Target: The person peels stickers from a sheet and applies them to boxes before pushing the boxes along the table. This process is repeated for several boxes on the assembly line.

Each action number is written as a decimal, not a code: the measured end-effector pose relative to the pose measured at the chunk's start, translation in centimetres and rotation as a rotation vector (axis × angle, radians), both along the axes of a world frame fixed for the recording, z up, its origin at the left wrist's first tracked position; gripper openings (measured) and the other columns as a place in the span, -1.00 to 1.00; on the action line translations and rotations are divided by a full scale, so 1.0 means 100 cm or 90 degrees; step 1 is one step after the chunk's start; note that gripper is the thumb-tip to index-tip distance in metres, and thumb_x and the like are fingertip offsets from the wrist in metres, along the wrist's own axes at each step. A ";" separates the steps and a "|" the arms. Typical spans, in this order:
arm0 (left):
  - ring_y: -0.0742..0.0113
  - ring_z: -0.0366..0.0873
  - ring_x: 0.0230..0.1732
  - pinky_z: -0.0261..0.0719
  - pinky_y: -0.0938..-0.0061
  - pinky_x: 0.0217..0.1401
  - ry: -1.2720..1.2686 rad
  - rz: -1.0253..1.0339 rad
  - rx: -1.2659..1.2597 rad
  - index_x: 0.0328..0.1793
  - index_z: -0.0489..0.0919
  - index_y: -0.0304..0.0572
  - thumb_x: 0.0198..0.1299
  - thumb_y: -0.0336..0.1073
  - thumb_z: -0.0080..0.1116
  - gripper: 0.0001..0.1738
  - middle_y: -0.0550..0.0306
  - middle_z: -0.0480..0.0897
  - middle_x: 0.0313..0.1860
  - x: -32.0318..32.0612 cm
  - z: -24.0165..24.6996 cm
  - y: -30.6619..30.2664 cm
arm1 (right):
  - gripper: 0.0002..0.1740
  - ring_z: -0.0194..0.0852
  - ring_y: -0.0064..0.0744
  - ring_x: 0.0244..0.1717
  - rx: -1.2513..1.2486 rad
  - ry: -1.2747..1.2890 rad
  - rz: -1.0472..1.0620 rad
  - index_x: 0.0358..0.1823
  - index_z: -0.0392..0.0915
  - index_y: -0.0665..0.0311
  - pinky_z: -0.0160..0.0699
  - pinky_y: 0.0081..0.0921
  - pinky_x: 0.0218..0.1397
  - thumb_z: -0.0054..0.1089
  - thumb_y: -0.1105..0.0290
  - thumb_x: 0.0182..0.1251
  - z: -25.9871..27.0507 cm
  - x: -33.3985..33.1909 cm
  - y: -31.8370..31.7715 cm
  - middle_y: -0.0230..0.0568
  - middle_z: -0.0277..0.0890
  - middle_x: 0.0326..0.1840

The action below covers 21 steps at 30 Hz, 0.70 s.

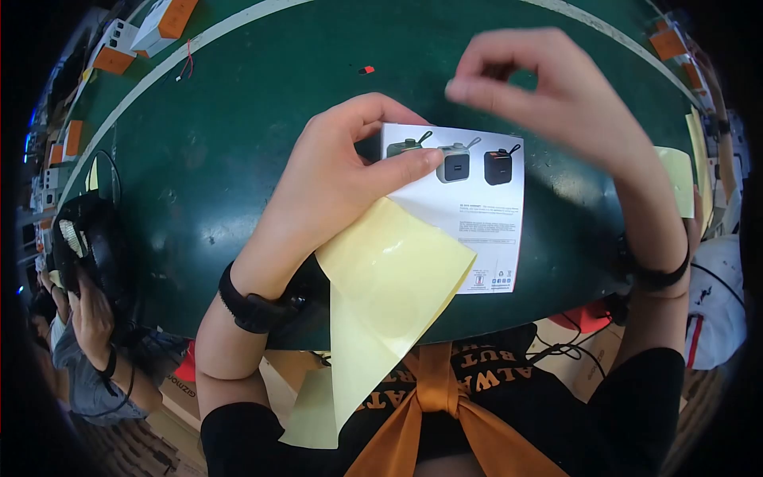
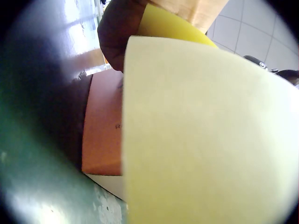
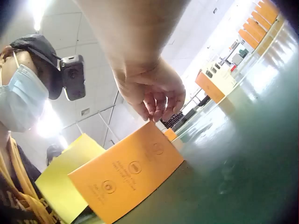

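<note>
My left hand [image 1: 338,163] grips a flat box [image 1: 485,230] by its left side, the thumb lying over the printed top face. That white face carries pictures of three small speakers with loops; the box's side in the right wrist view is orange [image 3: 133,172]. From beneath the left palm a yellow backing sheet [image 1: 389,270] runs toward the person, folded over and hanging past the table edge. My right hand [image 1: 540,75] is raised beyond the box's far right corner, blurred, with fingers curled and thumb near the index fingertip. Whether it pinches something small I cannot tell.
A green table [image 1: 262,103] lies under everything. A small red and black piece [image 1: 366,70] and a thin red wire [image 1: 189,60] lie at the far side. White and orange boxes [image 1: 163,28] stand at the far left. Another person's arm [image 1: 94,318] is at left.
</note>
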<state>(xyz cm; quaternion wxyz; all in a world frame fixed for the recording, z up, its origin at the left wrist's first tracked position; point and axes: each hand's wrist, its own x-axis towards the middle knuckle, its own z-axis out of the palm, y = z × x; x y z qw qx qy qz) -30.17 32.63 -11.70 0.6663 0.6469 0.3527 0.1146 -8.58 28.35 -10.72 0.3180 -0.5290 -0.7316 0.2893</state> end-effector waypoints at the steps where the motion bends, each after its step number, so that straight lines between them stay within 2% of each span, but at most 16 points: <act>1: 0.53 0.56 -0.21 0.58 0.65 -0.17 0.001 0.002 -0.007 -0.04 0.50 -0.38 0.14 -0.47 0.24 -0.73 0.11 0.61 -0.19 0.000 0.002 -0.001 | -0.77 0.38 -0.37 -0.53 -0.020 0.054 0.023 -0.41 0.49 0.39 0.32 -0.50 -0.46 0.22 0.34 0.21 -0.004 -0.009 -0.009 -0.17 0.42 -0.56; 3: 0.55 0.55 -0.20 0.56 0.66 -0.18 0.001 -0.003 0.011 -0.05 0.50 -0.37 0.14 -0.48 0.23 -0.74 0.14 0.61 -0.18 0.000 0.002 -0.003 | -0.79 0.37 -0.28 -0.45 0.066 0.078 -0.039 -0.42 0.39 0.33 0.32 -0.45 -0.41 0.20 0.37 0.22 -0.022 -0.031 -0.024 -0.15 0.35 -0.49; 5: 0.57 0.54 -0.19 0.55 0.66 -0.19 -0.003 -0.012 0.061 -0.06 0.51 -0.36 0.14 -0.48 0.23 -0.76 0.16 0.61 -0.18 0.003 0.002 -0.003 | -0.79 0.34 -0.19 -0.37 0.010 0.118 -0.037 -0.43 0.30 0.31 0.30 -0.39 -0.36 0.16 0.41 0.22 -0.015 -0.032 -0.028 -0.13 0.26 -0.46; 6: 0.60 0.52 -0.22 0.51 0.69 -0.22 -0.021 0.004 0.094 -0.07 0.52 -0.35 0.17 -0.47 0.20 -0.79 0.20 0.61 -0.20 0.004 -0.002 -0.004 | -0.82 0.33 -0.19 -0.35 0.064 0.073 -0.037 -0.41 0.36 0.29 0.32 -0.37 -0.32 0.18 0.40 0.21 -0.018 -0.029 -0.028 -0.17 0.26 -0.47; 7: 0.63 0.49 -0.24 0.48 0.71 -0.26 -0.041 0.017 0.130 -0.08 0.52 -0.34 0.20 -0.46 0.16 -0.82 0.23 0.61 -0.21 0.002 -0.003 -0.002 | -0.83 0.35 -0.18 -0.29 0.183 -0.124 -0.028 -0.37 0.41 0.26 0.34 -0.31 -0.26 0.17 0.34 0.23 -0.018 -0.028 -0.030 -0.19 0.32 -0.36; 9: 0.71 0.42 -0.35 0.37 0.76 -0.39 -0.047 0.117 0.088 -0.08 0.54 -0.32 0.29 -0.39 0.07 -0.84 0.26 0.61 -0.25 0.003 0.002 0.011 | -0.61 0.38 -0.11 -0.09 0.314 -0.438 -0.049 -0.16 0.48 0.26 0.40 -0.21 -0.07 0.20 0.09 0.19 0.009 -0.022 -0.046 -0.08 0.41 -0.11; 10: 0.74 0.34 -0.52 0.25 0.79 -0.54 -0.085 0.201 0.141 -0.08 0.55 -0.29 0.36 -0.30 0.00 -0.79 0.26 0.62 -0.28 0.001 -0.006 0.019 | -0.61 0.38 -0.11 -0.09 0.343 -0.459 -0.063 -0.16 0.48 0.26 0.40 -0.21 -0.07 0.20 0.09 0.19 0.021 -0.025 -0.060 -0.08 0.41 -0.11; 11: 0.74 0.34 -0.52 0.25 0.79 -0.54 -0.109 0.195 0.160 -0.08 0.55 -0.29 0.36 -0.30 0.00 -0.79 0.26 0.62 -0.28 -0.002 -0.004 0.023 | -0.45 0.34 -0.03 0.02 0.251 -0.445 -0.017 -0.05 0.46 0.29 0.37 -0.12 0.03 0.20 -0.03 0.13 0.031 -0.030 -0.079 0.02 0.37 0.01; 12: 0.72 0.29 -0.61 0.19 0.77 -0.60 -0.124 0.286 0.108 -0.10 0.54 -0.28 0.36 -0.24 0.00 -0.76 0.21 0.63 -0.24 -0.007 -0.001 0.027 | -0.28 0.30 0.06 0.13 0.159 -0.428 0.026 0.07 0.44 0.32 0.34 -0.03 0.13 0.20 -0.15 0.08 0.036 -0.036 -0.095 0.13 0.34 0.14; 13: 0.70 0.24 -0.70 0.14 0.75 -0.67 -0.137 0.378 0.046 -0.12 0.54 -0.28 0.37 -0.18 0.00 -0.72 0.16 0.63 -0.21 -0.013 -0.002 0.028 | -0.06 0.24 0.12 0.23 0.156 -0.484 0.044 0.20 0.38 0.36 0.23 0.07 0.25 0.22 -0.27 -0.04 0.033 -0.040 -0.107 0.22 0.25 0.24; 16: 0.61 0.10 -0.85 0.01 0.69 -0.76 -0.244 0.391 -0.035 -0.17 0.47 -0.27 0.34 0.00 0.03 -0.59 -0.03 0.57 -0.10 -0.029 -0.016 0.024 | -0.09 0.21 0.16 0.24 0.179 -0.473 0.052 0.25 0.33 0.29 0.21 0.14 0.25 0.27 -0.20 -0.04 0.036 -0.033 -0.098 0.14 0.21 0.27; 18: 0.61 0.12 -0.84 0.01 0.69 -0.78 -0.236 0.380 -0.051 -0.16 0.47 -0.26 0.34 0.00 0.03 -0.60 -0.04 0.57 -0.14 -0.033 -0.014 0.012 | -0.13 0.13 0.16 0.30 0.204 -0.485 0.042 0.27 0.32 0.20 0.18 0.19 0.27 0.26 -0.18 -0.02 0.039 -0.019 -0.071 0.09 0.19 0.30; 21: 0.58 0.23 -0.82 0.12 0.67 -0.78 -0.210 0.380 -0.028 -0.23 0.49 -0.25 0.37 -0.08 -0.01 -0.66 0.02 0.60 -0.21 -0.033 0.004 -0.003 | -0.29 0.17 -0.01 0.32 0.251 -0.522 -0.042 0.25 0.41 -0.01 0.18 0.14 0.26 0.17 -0.17 0.09 0.039 0.005 -0.009 -0.09 0.32 0.22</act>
